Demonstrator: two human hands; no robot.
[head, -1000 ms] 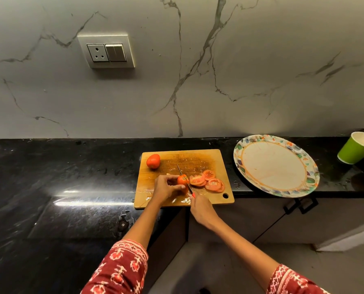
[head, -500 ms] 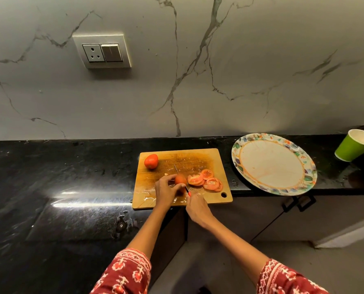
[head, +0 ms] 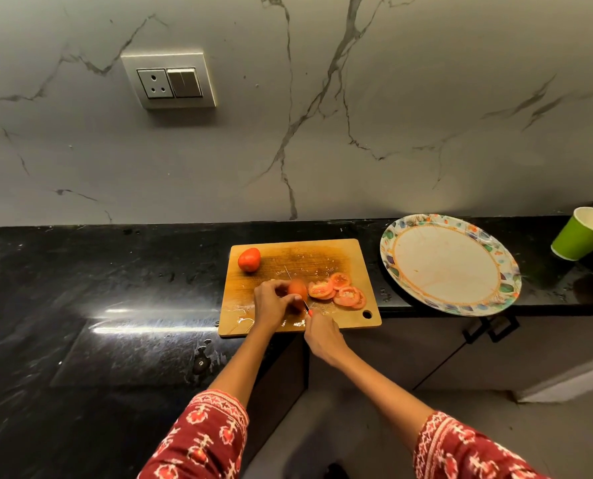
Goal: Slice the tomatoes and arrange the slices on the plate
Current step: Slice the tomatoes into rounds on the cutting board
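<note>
On the wooden cutting board [head: 297, 254], the knife [head: 297, 288] gripped by the right hand [head: 322, 335] is now drawn deeper through the part-cut tomato [head: 297, 292] pinched by the left hand [head: 271, 304], so another slice nears joining the cut slices [head: 336, 291] beside it, while the plate [head: 450, 264] beside the board holds no slices yet.

A single head-worn wide-angle view looks forward and steeply down from above the glossy black stone counter [head: 115, 305], facing the grey veined marble wall [head: 392, 115], forearms entering from below.
</note>
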